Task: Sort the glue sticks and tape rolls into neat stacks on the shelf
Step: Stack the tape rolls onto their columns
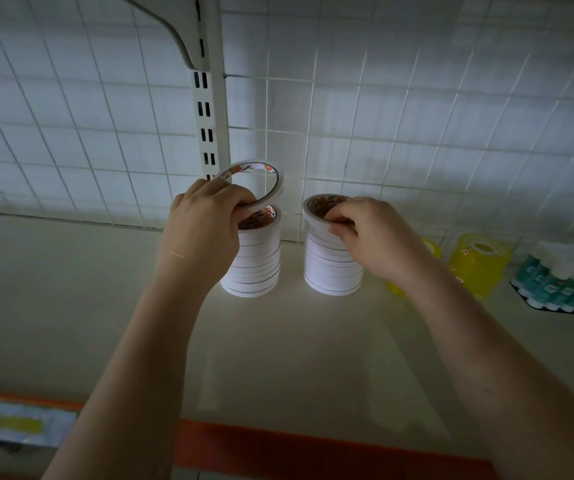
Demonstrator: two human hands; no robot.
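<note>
Nearest, the orange front edge of the pale shelf (313,341) runs below both forearms. Farther in, the left hand (202,226) pinches a thin white tape roll (264,181) by its rim, tilted above the left stack of white tape rolls (257,265). The right hand (368,233) curls its fingers on the top roll of the right white stack (330,265). Beyond to the right stand yellow tape rolls (479,261) and a pack of teal glue sticks (562,278), against the white wire grid (417,116).

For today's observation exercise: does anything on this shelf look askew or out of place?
Only the top roll of the right stack looks slightly askew, tipped under the right hand. The roll pinched in the left hand hangs tilted above the left stack.
</note>
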